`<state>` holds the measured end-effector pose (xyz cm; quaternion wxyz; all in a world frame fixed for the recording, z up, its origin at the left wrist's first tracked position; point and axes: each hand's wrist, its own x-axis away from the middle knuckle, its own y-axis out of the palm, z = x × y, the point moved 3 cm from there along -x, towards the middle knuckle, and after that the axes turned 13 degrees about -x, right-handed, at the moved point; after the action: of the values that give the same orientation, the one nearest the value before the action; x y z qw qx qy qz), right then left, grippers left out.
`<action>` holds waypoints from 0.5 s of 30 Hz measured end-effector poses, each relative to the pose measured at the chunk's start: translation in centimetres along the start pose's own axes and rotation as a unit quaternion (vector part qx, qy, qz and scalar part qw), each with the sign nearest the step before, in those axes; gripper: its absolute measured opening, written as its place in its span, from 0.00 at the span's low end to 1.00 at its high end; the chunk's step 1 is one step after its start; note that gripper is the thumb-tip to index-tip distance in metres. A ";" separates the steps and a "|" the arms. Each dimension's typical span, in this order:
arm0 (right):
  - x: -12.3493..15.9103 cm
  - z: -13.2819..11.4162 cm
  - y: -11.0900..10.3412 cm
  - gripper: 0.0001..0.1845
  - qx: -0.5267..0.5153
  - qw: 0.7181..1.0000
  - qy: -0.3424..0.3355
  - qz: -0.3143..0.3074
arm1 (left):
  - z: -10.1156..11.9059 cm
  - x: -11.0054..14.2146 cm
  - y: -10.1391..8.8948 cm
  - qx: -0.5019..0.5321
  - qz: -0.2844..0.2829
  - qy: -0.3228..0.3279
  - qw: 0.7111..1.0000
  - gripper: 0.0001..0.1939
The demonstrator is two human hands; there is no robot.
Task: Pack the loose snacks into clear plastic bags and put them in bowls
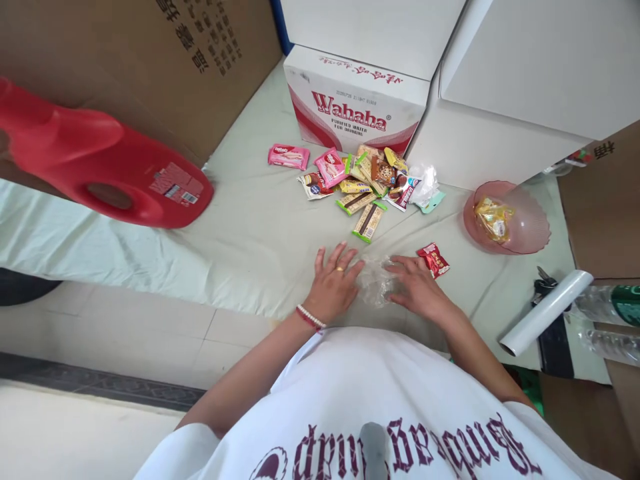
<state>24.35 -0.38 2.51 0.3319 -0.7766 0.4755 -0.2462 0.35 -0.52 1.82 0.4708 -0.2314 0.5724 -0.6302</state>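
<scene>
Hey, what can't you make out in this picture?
Head view:
Bag: its opening, lost in clear, crumpled folds.
Red packet: part, behind the right hand.
Snacks: lower ones, hidden by upper.
Jug: top, cut off by the left edge.
Bottles: ends, cut off by the right edge.
Label: fine print, too small.

Bright, even light, dir. unclear; soft shadow on pale green cloth (250,233) nr white printed T-shirt (380,373). Sm. highlights on crinkled clear plastic bag (375,283) & glossy white tube (547,313). Wide-angle stretch at edges, esp. big red plastic jug (135,157), L. Lg. print on white-and-red cardboard box (353,100) sharp.
</scene>
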 end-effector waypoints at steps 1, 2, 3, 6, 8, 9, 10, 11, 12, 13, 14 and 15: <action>-0.6 -0.1 0.6 0.22 0.001 1.000 0.003 0.022 | -0.1 -0.6 0.4 0.033 -0.008 -0.006 0.999 0.11; -1.0 -0.1 1.2 0.15 -0.012 0.999 0.006 0.048 | -0.5 -1.1 0.8 0.075 -0.004 -0.026 0.997 0.06; -1.2 0.1 1.5 0.11 -0.040 0.996 0.008 0.075 | -1.1 -1.4 1.0 0.125 0.006 -0.052 0.991 0.06; -0.9 1.5 1.8 0.11 -0.196 0.973 0.047 0.116 | -3.1 -1.6 1.3 0.280 0.020 -0.151 0.948 0.11; -0.2 2.7 1.5 0.14 -0.314 0.937 0.107 0.112 | -4.2 -1.5 1.4 0.369 0.013 -0.222 0.902 0.15; 0.3 3.0 1.3 0.17 -0.357 0.918 0.135 0.112 | -4.6 -1.3 1.5 0.404 0.011 -0.257 0.878 0.16; 0.6 3.2 1.1 0.19 -0.382 0.905 0.151 0.114 | -4.8 -1.2 1.6 0.430 0.011 -0.287 0.856 0.18; 0.9 3.0 0.8 0.20 -0.388 0.902 0.150 0.118 | -4.8 -1.1 1.7 0.447 0.009 -0.307 0.840 0.19; 1.0 2.4 0.5 0.22 -0.377 0.908 0.135 0.122 | -4.5 -1.1 1.8 0.453 0.002 -0.320 0.832 0.20; 1.0 1.7 0.4 0.24 -0.352 0.922 0.109 0.122 | -4.1 -1.1 1.9 0.452 -0.011 -0.325 0.831 0.21; 0.8 0.7 0.4 0.29 -0.319 0.937 0.079 0.116 | -3.5 -1.1 1.9 0.447 -0.027 -0.323 0.834 0.21; 0.4 -0.3 0.6 0.36 -0.286 0.950 0.052 0.109 | -2.9 -1.2 2.0 0.442 -0.040 -0.318 0.838 0.22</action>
<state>24.03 -1.03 2.28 0.0952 -0.7684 0.6246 -0.1021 -0.89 2.17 -0.45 0.6535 -0.2090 0.0419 -0.7263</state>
